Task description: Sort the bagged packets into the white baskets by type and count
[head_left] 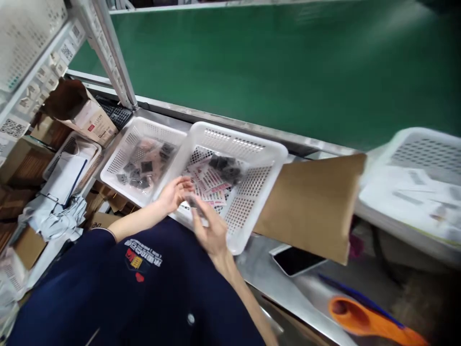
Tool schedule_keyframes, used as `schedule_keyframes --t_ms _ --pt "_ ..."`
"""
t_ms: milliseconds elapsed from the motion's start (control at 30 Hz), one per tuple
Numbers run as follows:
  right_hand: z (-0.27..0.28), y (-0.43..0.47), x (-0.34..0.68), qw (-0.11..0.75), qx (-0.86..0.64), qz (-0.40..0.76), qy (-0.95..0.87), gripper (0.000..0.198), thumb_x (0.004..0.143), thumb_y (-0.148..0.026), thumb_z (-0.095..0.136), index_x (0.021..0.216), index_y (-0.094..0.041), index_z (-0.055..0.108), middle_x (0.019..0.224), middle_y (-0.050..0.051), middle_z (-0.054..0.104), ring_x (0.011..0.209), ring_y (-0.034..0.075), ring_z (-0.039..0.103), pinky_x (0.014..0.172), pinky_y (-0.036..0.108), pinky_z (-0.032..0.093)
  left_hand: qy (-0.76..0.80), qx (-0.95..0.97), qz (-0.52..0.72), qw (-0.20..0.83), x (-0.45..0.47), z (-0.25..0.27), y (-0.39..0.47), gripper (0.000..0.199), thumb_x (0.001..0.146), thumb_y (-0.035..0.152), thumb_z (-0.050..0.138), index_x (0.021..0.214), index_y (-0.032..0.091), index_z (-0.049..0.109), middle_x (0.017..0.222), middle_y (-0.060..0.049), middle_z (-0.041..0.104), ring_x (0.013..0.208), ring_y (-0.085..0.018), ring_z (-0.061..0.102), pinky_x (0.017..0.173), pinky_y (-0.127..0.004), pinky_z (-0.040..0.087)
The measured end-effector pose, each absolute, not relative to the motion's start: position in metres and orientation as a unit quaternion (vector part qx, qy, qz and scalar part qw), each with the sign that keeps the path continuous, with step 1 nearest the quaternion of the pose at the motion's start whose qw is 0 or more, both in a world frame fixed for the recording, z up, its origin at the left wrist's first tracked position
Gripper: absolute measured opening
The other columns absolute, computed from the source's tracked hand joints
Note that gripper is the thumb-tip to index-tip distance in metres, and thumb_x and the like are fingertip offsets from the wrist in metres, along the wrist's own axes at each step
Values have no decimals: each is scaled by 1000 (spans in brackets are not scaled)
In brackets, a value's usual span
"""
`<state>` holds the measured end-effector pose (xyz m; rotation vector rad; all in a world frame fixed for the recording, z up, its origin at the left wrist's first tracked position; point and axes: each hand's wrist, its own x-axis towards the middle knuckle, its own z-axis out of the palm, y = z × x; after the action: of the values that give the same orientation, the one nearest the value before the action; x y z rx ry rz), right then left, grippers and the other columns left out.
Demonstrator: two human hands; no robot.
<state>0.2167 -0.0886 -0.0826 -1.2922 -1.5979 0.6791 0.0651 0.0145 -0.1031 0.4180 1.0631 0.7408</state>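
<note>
My right hand pinches a small see-through packet with something greyish in it; motion blurs its contents. Close beside it, my left hand is half curled with its fingers apart, and I see nothing in it. Both hands are over the near left rim of a white perforated basket. Pink-and-white printed sheets lie in that basket, along with dark packets. To its left, a second white basket holds several small bags with black square pieces.
A green conveyor belt runs behind the baskets. Cardboard leans at the right, with a phone below it. An orange-handled tool lies front right. Another white basket stands far right; a metal post rises at left.
</note>
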Motion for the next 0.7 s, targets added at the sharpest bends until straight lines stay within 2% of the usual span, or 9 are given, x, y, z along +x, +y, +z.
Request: schedule_keyframes --t_ms 67,133,200,267,367,467,533,600,700 --pt "-85 -88 244 503 -618 246 -552 54 104 -39 66 156 -27 59 146 15 71 137 33 68 121 59 54 539 313 385 681 41 -86 37 27 100 37 63 121 19 67 117 -10 73 114 -22 70 99 -33 57" --pt "-89 -89 271 499 -688 232 -473 83 93 -54 78 164 -23 47 161 20 57 151 39 56 129 66 42 619 473 346 523 11 -73 61 40 95 30 71 132 18 66 143 -15 67 140 -30 60 115 -42 51" --pt "-95 -94 289 497 -716 247 -423 104 84 -63 83 167 -20 39 167 25 48 153 42 52 129 70 37 681 550 260 408 -17 -68 80 62 86 25 82 144 15 63 166 -22 50 161 -42 35 123 -56 41" --pt "-103 -102 294 503 -715 280 -398 102 84 -66 81 164 -20 40 163 26 51 143 43 62 124 72 44 716 556 165 388 -35 -73 91 83 77 25 90 152 12 57 176 -27 32 166 -53 12 125 -67 34" --pt "-114 -113 284 481 -698 336 -410 84 88 -62 78 156 -23 49 156 24 58 121 38 75 112 68 56 729 556 64 393 -42 -88 92 84 76 28 93 148 8 57 173 -30 35 164 -54 14 125 -64 34" --pt "-118 -115 267 466 -673 356 -452 64 93 -57 74 145 -22 61 146 21 65 107 31 79 105 59 63 729 545 118 398 -39 -98 87 51 81 19 88 124 7 66 147 -24 60 152 -41 39 121 -42 40" --pt "-118 -114 258 475 -657 350 -469 55 95 -55 72 138 -22 66 140 19 68 102 29 80 101 56 66 728 529 165 403 -40 -100 86 34 79 10 85 109 11 68 126 -16 68 139 -34 51 116 -35 42" --pt "-115 -112 253 479 -646 354 -478 51 97 -53 71 137 -23 68 140 19 69 100 29 80 99 56 67 727 525 181 404 -43 -98 87 33 74 2 82 101 15 69 116 -12 70 132 -33 56 113 -35 43" --pt "-111 -111 255 467 -639 368 -489 49 97 -52 72 137 -24 71 140 18 70 100 30 80 99 56 67 727 524 209 392 -53 -91 89 34 73 -2 75 100 19 69 118 -9 74 131 -32 58 112 -36 43"
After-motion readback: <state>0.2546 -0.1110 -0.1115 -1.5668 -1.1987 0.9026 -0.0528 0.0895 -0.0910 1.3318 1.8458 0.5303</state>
